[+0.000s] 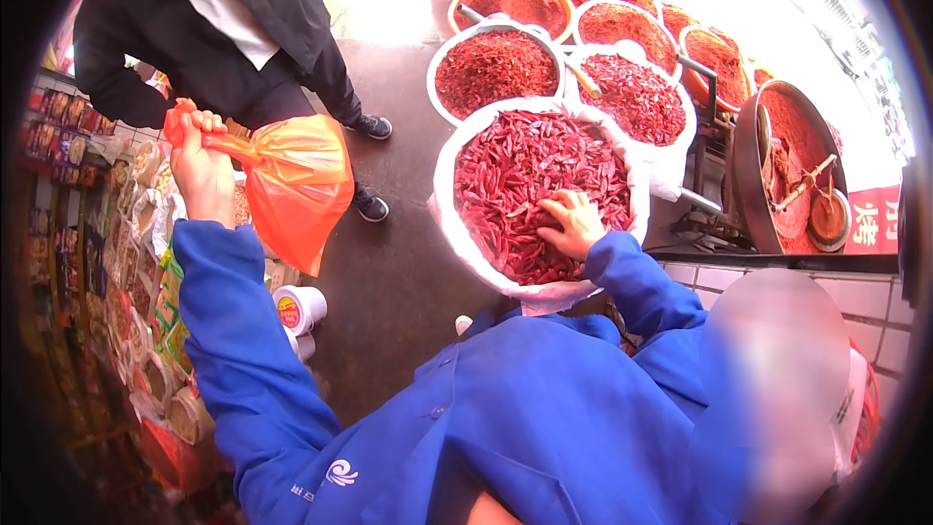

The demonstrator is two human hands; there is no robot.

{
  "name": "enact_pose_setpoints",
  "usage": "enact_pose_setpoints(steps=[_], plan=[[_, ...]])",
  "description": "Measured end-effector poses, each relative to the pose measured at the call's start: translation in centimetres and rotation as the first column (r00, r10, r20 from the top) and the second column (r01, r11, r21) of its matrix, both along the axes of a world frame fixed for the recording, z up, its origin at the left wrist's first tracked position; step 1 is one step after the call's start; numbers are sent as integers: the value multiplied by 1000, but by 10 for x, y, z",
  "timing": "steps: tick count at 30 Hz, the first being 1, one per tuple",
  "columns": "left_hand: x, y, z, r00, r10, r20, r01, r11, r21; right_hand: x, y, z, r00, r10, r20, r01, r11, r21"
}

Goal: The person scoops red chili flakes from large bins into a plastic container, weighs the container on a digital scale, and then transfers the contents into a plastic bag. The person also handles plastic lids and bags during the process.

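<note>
My left hand (202, 160) is raised on the left, closed around the twisted neck of an orange plastic bag (302, 186). The bag hangs out to the right of my fist, and what is in it cannot be made out. Before me stands a large white-lined sack (444, 222) full of whole dried red chillies (510, 182). My right hand (574, 224) rests on the chillies near the sack's front right, fingers apart and palm down. I see no chilli held in its fingers, though the palm's underside is hidden.
Behind the sack are several tubs of crushed chilli (496, 69). A grinding pan (751, 182) with red powder stands right, above a tiled ledge (860, 295). A person in dark clothes (211, 22) stands at the far left. White buckets (302, 308) and bagged goods (149, 222) line the left.
</note>
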State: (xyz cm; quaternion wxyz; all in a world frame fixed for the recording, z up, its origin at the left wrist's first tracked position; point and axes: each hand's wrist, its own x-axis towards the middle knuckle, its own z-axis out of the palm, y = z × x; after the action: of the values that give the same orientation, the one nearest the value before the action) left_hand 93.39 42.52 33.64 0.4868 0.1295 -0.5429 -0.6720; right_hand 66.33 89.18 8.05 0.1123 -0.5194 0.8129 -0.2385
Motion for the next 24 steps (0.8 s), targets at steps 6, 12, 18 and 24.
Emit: enact_pose_setpoints(steps=[6,12,18,24], plan=[[1,6,-2,992,83,92,-80,996,-37,-48,-71,5,999,34,21,-31,995,-97],[-35,21,17,977,128,172,-118,991,-67,-111,-157,-23,996,-70,-50,77,983,169],[-39,16,27,902,172,396,-197,980,23,-85,-159,-13,997,-57,48,33,916,399],[-52,2,15,949,197,246,-201,980,-9,-53,-78,-7,993,122,-1,-122,992,-11]])
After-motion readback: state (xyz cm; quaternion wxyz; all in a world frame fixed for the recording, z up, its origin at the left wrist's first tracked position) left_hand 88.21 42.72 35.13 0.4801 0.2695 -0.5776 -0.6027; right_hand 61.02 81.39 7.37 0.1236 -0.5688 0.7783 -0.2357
